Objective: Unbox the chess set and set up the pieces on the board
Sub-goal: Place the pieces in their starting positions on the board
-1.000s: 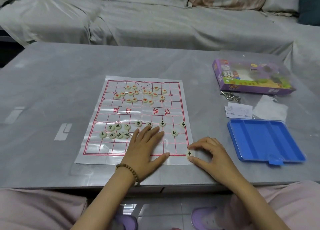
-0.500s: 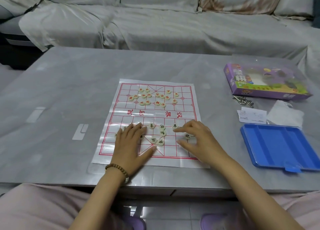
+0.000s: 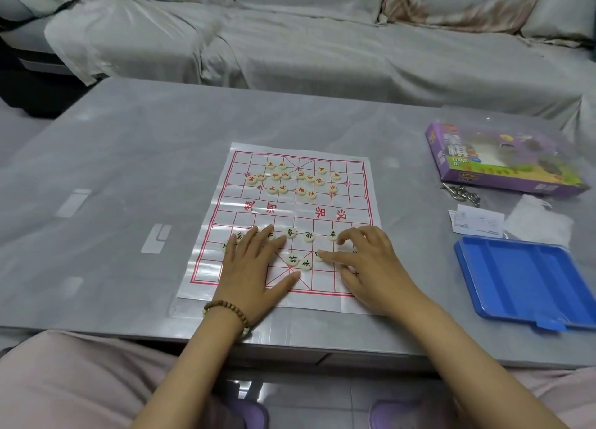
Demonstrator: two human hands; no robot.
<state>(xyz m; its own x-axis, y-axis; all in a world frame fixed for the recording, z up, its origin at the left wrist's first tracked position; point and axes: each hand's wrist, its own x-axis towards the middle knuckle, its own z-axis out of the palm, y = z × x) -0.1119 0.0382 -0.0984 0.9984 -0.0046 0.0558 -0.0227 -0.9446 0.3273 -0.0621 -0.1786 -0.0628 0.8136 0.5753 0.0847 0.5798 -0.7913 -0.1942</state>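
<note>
The black pieces (image 3: 305,264) lie loose on the near half of the board (image 3: 219,222), between and partly under the two hands. The red pieces (image 3: 290,180) sit bunched well beyond the fingertips and look unsorted. The left hand (image 3: 254,267) lies flat with straight fingers, probably pinning the thin sheet. The right hand (image 3: 364,260) is loosely bent; its tips touch pieces and it grips nothing. Bare counter (image 3: 113,170) opens to the left of the left hand. The blue tray (image 3: 529,280) and box (image 3: 503,167) stand well right of the right hand, and the counter's near edge lies just behind both wrists.

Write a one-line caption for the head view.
Left hand lies flat and right hand touches black-lettered pieces on the near half of the board; red-lettered pieces cluster on the far half.
</note>
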